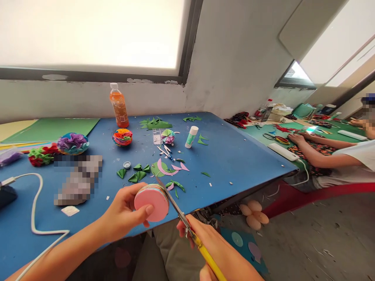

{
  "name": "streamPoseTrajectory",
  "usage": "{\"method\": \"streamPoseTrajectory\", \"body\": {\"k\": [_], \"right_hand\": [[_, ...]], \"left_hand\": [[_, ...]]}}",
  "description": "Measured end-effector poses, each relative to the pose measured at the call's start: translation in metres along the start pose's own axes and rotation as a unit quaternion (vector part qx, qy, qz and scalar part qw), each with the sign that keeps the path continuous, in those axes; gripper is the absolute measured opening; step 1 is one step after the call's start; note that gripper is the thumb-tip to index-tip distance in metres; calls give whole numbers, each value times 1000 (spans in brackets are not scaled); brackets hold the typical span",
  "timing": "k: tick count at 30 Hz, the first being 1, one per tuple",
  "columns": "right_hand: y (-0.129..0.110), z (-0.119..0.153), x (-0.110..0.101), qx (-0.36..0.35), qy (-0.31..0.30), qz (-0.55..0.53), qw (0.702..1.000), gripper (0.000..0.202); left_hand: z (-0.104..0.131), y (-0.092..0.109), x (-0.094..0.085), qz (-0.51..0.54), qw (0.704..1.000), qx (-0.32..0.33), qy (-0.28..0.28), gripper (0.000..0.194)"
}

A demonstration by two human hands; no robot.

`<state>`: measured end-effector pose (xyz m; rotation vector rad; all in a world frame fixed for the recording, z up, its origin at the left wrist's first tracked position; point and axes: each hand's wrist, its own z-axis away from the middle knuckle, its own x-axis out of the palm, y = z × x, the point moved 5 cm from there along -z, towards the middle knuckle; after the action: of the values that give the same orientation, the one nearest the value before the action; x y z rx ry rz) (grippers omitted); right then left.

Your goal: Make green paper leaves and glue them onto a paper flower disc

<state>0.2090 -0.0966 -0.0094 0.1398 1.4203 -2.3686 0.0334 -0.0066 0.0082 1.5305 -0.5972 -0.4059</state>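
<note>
My left hand (124, 212) grips a round pink paper disc (152, 205) with coloured layers showing at its edge, thumb across its face. Yellow-handled scissors (183, 218) are in my right hand (213, 242), their blades beside the disc's right rim; whether they touch it I cannot tell. Just beyond lie a green paper circle (158, 168), a curved pink scrap (164, 169) and several folded green paper pieces (140, 173). A glue stick (191, 137) stands upright on the blue table (228, 156).
An orange drink bottle (118, 105) stands near the wall. Ruffled paper flowers (73, 143) and a multicoloured ball (122, 137) sit to the left. A white cable (36, 210) crosses the left side. Another person's hand (295, 139) rests at the green table on the right.
</note>
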Motion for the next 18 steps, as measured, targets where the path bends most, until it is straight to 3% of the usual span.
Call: {"method": "streamPoseTrajectory", "body": {"k": [3, 6, 9, 14, 18], "right_hand": [[-2, 1, -1, -31, 5, 37, 999, 20], [-1, -1, -2, -56, 1, 90, 994, 25], [0, -2, -4, -44, -8, 104, 994, 28], [1, -3, 1, -24, -45, 98, 994, 12], [5, -10, 3, -71, -11, 174, 982, 17]], "left_hand": [[0, 2, -1, -46, 999, 22, 5, 30], [1, 3, -1, -78, 996, 42, 8, 27], [1, 5, -1, -107, 993, 54, 12, 22], [0, 9, -1, -150, 986, 68, 30, 15], [-1, 8, 0, -153, 985, 73, 36, 16]]}}
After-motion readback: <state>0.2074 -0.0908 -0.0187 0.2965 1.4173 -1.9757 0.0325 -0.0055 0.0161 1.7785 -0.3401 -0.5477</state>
